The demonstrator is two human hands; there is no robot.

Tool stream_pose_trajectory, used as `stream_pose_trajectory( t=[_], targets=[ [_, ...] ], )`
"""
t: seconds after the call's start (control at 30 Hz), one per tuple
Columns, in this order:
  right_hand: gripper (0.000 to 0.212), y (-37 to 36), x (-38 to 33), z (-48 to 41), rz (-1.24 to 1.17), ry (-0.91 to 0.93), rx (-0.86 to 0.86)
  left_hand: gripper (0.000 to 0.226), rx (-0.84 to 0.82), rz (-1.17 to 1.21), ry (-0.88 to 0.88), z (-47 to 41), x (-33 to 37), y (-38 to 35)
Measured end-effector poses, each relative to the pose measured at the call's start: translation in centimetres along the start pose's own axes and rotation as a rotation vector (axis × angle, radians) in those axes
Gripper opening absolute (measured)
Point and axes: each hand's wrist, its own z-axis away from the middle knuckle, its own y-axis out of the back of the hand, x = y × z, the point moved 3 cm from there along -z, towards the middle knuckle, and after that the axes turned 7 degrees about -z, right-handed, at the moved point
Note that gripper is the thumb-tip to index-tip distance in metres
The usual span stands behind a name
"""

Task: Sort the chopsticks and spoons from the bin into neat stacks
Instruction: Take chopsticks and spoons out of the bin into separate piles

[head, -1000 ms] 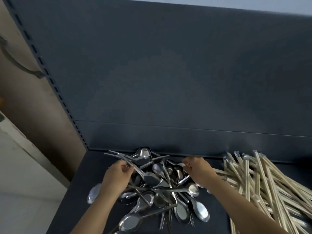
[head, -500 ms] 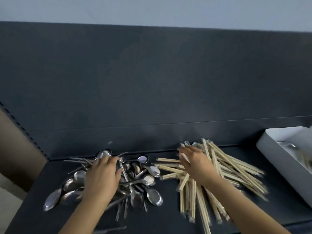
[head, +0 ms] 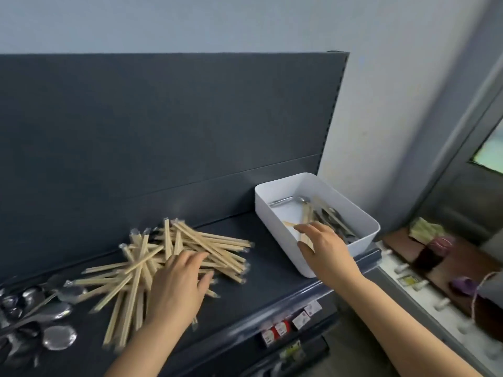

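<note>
Head view has swung right since half a second ago. The left hand (head: 177, 284) has left the spoons (head: 58, 311) and lies flat, fingers spread, on the chopsticks (head: 206, 243). The right hand (head: 324, 246) has gone from that pile to the white bin (head: 349, 206), fingers relaxed over its near wall, holding nothing. The bin sits at the right end of the shelf (head: 272, 257), close to its front edge, with bare shelf between it and the pile.

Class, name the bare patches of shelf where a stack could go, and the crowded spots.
Bare: the shelf between the chopsticks and the white bin, and the front strip right of the left hand. Crowded: the left end, where spoons meet chopsticks.
</note>
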Motion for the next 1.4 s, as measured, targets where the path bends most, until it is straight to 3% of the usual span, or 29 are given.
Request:
stream_pose_trajectory(
  t=[0.2, 0.43, 0.6, 0.77, 1.03, 1.23, 1.4],
  targets=[
    [0.037, 4.4, 8.0, 1.7, 0.005, -0.112, 0.053, 0.032, -0.003, 0.074, -0.124, -3.4, 9.5, -0.9],
    [0.035, 5.2, 13.8, -0.9, 0.011, -0.148, 0.05, 0.034, -0.014, 0.119, -0.212, -9.7, 16.0, -3.5],
    [0.036, 4.3, 16.5, -5.6, 0.05, -0.104, -0.051, 0.034, -0.081, 0.196, -0.269, -14.2, 18.8, -6.4],
    [0.044, 2.5, 18.7, -10.0, 0.092, -0.116, -0.28, 0.038, -0.193, 0.214, -0.332, -18.1, 20.6, -9.0],
    [0.044, 0.4, 21.5, -13.9, 0.106, -0.073, -0.47, 0.046, -0.427, 0.224, -0.425, -19.7, 23.0, -11.3],
    [0.044, -1.1, 23.0, -16.4, 0.062, 0.055, -0.529, 0.07, -0.733, -0.003, -0.518, -18.1, 24.8, -12.9],
    [0.041, -1.1, 23.5, -18.4, -0.015, 0.217, -0.541, 0.071, -0.872, -0.114, -0.42, -16.8, 26.4, -13.8]
  ],
)
